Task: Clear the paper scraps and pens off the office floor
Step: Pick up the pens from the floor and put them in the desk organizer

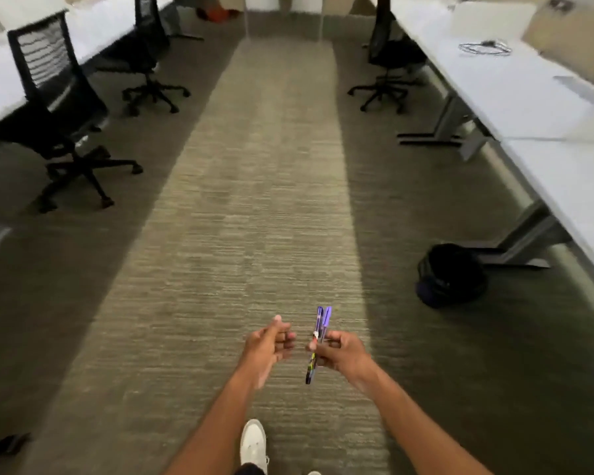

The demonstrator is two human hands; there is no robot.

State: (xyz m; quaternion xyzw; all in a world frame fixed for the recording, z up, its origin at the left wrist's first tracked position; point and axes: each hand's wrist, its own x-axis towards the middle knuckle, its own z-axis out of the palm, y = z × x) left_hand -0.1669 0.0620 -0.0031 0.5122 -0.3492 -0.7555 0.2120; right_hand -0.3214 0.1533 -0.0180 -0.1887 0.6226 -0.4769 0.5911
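A person stands in the aisle of an office, both bare forearms stretched out over the ribbed, olive-and-tan carpet [271,186]. The right hand [340,351] is closed around a small bundle of slim purple plastic pens [318,341], at least two by the look of the split tips, held near upright with the ends fanning slightly above the knuckles and one barrel poking out below the palm. The left hand [268,344] hovers just beside it, fingers loosely curled, thumb raised, holding nothing that can be seen. One white shoe [253,443] shows on the carpet below the arms, with the toe of a second at the bottom edge.

Three black mesh-backed swivel chairs on five-star bases flank the aisle: two on the left [62,125] [148,60], one on the right [388,60]. Long white desks [515,90] on grey metal legs run down both sides. A round black waste bin [451,274] sits on the floor by the right-hand desk leg, well apart from the hands. A coiled grey cable [484,48] lies on the right desk. The frame is motion-blurred.
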